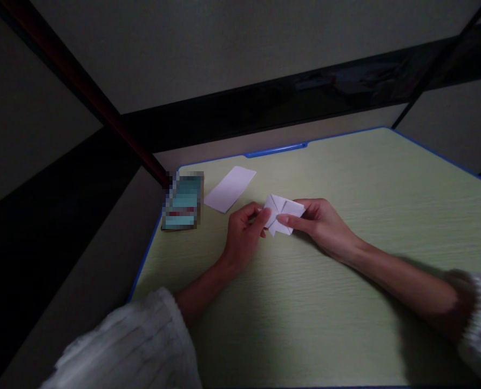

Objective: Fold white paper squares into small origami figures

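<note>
A small white folded paper (279,206) with crossing creases and pointed flaps is held between my two hands, near the middle of the table. My left hand (243,235) is closed on its left edge, the thumb lying on top. From the other side my right hand (323,224) pinches it, thumb on the upper face and fingers underneath. The fingers below the paper are partly hidden. Behind my left hand lies a flat white sheet of paper (231,188), apart from both hands.
The pale wood-grain table (386,216) has a blue rim, with a blue raised strip (276,150) at its far edge. A pixelated, phone-like rectangle (182,202) lies at the left edge. A light panel with a dark band (264,105) stands behind.
</note>
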A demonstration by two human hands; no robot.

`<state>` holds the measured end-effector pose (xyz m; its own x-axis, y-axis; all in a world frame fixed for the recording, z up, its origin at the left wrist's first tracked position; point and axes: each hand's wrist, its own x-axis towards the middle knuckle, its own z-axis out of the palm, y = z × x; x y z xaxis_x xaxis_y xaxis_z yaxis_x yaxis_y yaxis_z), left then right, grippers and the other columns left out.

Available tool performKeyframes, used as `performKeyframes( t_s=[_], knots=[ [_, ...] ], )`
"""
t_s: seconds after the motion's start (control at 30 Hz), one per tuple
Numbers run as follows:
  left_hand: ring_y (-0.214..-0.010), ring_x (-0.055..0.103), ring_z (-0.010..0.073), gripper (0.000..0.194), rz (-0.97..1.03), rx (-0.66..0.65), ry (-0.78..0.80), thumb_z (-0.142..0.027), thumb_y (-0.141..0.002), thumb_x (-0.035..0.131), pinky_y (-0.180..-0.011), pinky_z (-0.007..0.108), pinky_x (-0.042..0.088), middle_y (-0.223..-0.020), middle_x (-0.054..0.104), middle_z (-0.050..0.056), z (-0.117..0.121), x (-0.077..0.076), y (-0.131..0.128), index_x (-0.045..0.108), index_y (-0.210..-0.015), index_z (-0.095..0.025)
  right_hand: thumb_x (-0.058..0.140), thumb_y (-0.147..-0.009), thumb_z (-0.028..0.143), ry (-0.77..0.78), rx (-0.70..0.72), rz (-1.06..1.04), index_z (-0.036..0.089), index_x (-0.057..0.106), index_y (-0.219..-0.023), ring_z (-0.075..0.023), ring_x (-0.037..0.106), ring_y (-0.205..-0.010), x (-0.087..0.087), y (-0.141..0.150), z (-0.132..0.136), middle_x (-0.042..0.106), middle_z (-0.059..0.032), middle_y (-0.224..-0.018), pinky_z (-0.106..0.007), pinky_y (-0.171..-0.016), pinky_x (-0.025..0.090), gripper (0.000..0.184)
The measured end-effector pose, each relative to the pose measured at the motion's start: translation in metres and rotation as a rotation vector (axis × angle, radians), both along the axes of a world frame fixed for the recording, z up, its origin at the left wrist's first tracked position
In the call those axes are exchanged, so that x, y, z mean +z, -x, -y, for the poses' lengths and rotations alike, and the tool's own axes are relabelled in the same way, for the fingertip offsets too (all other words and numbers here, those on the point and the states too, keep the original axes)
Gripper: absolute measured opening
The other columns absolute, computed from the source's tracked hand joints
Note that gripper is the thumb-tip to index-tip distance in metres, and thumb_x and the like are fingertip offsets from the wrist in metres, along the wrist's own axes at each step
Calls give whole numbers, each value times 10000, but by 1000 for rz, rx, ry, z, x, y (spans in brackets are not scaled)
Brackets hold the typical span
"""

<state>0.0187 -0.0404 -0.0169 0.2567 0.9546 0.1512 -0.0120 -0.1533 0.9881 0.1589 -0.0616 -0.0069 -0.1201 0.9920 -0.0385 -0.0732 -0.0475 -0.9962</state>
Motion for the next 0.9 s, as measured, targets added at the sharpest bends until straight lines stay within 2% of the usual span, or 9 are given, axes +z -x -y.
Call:
performKeyframes(
  t_s=[0.07,0.17,0.43,0.6,0.73,0.9],
  knots=[
    [-409,401,46,243,36,29,20,-305,-699,544,-389,158,333,-471,453,-48,-2,-1,0,461,-527,-155,675,-592,283,-5,-43,-91,120,616,-639,-97,498,-533,-3,0,-1,590,0,-568,-242,-535,384,180],
    [-426,430,53,191,50,2,73,-299,-669,573,-371,153,336,-494,494,-34,-3,-2,-1,514,-572,-146,682,-592,283,-1,-59,-158,126,636,-669,-101,510,-543,-5,-1,-2,591,0,-565,-254,-555,397,181],
    [-411,398,47,151,26,-64,110,-278,-637,604,-379,165,325,-485,490,-39,-1,0,1,567,-589,-139,684,-588,273,34,4,-151,128,604,-625,-96,505,-529,-4,-1,1,578,7,-567,-252,-544,393,170],
    [-425,406,53,164,21,-79,91,-263,-634,603,-407,177,338,-477,485,-45,1,1,1,554,-527,-149,683,-584,259,-7,-46,-108,132,562,-576,-76,451,-475,-3,1,2,536,31,-519,-220,-464,334,176],
    [-410,430,60,177,-7,-65,96,-273,-634,602,-406,185,338,-450,506,-35,1,1,-1,564,-519,-144,649,-615,238,-34,-49,-145,130,578,-617,-86,472,-502,-3,-1,1,552,22,-549,-230,-496,348,129],
    [-410,443,63,150,58,-17,118,-270,-629,608,-388,179,330,-461,525,-31,0,0,-2,586,-552,-143,621,-639,211,-89,-171,-146,141,571,-603,-68,434,-475,-4,-4,-2,515,42,-509,-213,-471,302,93]
  ],
)
